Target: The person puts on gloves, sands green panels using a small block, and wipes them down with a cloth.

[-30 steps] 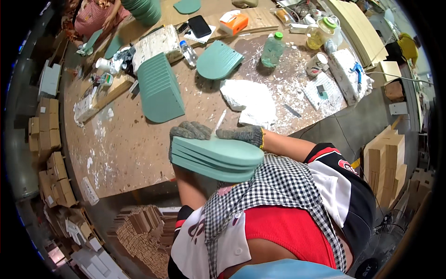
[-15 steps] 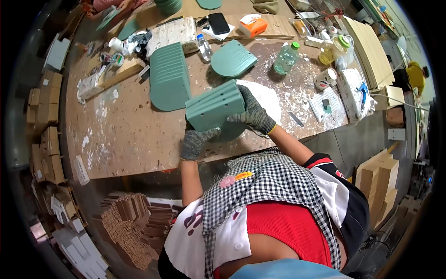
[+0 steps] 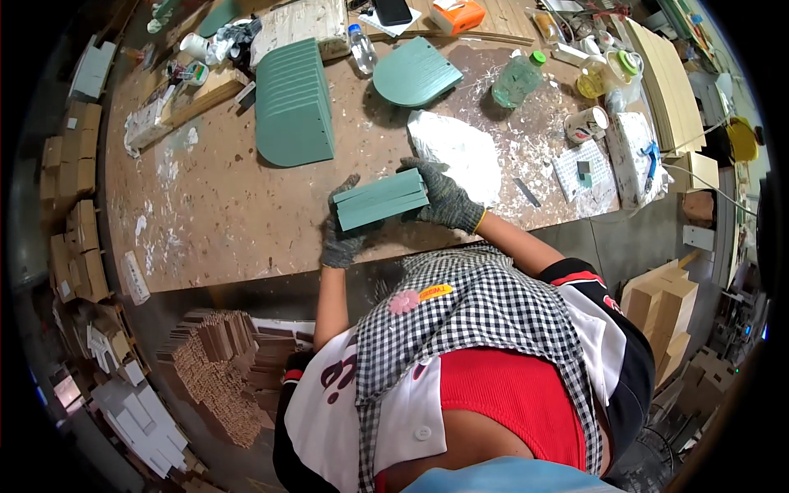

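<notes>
Between my two gloved hands I grip a small stack of green painted boards (image 3: 382, 200) on edge, their narrow straight edges facing up. My left hand (image 3: 341, 226), in a grey knit glove, is closed on the stack's left end. Around the right end my right hand (image 3: 448, 199) is closed, in the same kind of glove. Just past the right hand lies a crumpled white sheet (image 3: 460, 156). Farther left rests a longer fanned row of green rounded boards (image 3: 292, 107). A smaller pile of green rounded boards (image 3: 417, 72) sits beyond my hands.
Behind the piles stand a clear bottle with a blue cap (image 3: 362, 51) and a green-capped bottle (image 3: 519, 80). At the right are a paper cup (image 3: 586, 125) and a paint-stained white block (image 3: 631, 160). A wooden beam (image 3: 205, 107) lies on the worktable (image 3: 205, 222) at left.
The boards in my hands have tipped so their straight edges face up, and their drilled faces no longer show. My left hand has moved up along the left end. The view has shifted slightly.
</notes>
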Tool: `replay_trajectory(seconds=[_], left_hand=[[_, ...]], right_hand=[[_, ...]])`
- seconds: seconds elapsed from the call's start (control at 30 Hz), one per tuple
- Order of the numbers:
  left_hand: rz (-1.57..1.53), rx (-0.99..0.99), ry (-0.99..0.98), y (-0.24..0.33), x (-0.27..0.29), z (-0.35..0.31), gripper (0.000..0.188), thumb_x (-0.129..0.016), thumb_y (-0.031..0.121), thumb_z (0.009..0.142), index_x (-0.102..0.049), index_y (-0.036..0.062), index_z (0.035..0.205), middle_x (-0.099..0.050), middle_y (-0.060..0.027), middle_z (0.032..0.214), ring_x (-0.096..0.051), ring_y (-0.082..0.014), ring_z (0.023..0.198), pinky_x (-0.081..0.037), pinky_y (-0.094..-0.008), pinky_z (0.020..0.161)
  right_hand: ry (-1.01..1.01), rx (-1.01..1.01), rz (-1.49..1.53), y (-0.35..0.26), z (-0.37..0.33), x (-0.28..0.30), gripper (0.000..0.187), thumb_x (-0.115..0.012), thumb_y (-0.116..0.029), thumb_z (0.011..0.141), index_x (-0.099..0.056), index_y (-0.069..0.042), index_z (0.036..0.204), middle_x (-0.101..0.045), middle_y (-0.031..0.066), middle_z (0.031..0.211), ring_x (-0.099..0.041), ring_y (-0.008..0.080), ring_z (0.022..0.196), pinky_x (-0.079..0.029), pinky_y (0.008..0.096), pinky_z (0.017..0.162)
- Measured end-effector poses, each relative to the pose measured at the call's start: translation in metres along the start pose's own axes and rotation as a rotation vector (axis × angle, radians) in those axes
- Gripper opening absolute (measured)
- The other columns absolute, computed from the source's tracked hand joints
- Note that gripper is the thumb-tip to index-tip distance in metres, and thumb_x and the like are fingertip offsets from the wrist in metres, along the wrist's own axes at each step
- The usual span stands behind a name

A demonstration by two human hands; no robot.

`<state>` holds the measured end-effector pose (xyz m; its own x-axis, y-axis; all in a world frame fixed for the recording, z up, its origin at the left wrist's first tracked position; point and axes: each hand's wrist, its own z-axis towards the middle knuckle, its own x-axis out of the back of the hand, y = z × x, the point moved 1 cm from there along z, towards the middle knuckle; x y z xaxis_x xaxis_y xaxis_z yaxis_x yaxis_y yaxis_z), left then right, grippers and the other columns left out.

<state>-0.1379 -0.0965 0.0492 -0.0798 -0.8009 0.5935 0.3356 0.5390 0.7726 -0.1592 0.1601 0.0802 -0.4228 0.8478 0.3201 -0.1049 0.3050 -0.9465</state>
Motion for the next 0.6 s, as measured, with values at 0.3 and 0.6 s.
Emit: replay_trajectory(seconds=[0.3, 0.6], left_hand=[[0.233, -0.041, -0.243, -0.054, 0.005, -0.020, 0.103, -0.093, 0.029, 0.067, -0.034, 0.0058, 0.149, -0.046, -0.0143, 0.148, -0.048, -0.0278, 0.133, -0.040, -0.0413, 0.114], [-0.379, 0.173, -0.100, 0.035, 0.020, 0.020, 0.108, -0.093, 0.034, 0.068, -0.027, 0.0040, 0.148, -0.044, -0.0156, 0.146, -0.048, -0.0299, 0.133, -0.041, -0.0429, 0.113]], right_hand=[[-0.033, 0.001, 0.015, -0.015, -0.005, -0.006, 0.128, -0.095, -0.040, 0.061, -0.020, -0.001, 0.156, -0.034, 0.0226, 0.154, -0.039, 0.0348, 0.141, -0.036, 0.0413, 0.117], [0.083, 0.129, 0.396, -0.020, -0.006, 0.009, 0.101, -0.081, -0.042, 0.083, -0.024, -0.004, 0.156, -0.037, 0.0190, 0.154, -0.040, 0.0284, 0.140, -0.037, 0.0397, 0.115]])
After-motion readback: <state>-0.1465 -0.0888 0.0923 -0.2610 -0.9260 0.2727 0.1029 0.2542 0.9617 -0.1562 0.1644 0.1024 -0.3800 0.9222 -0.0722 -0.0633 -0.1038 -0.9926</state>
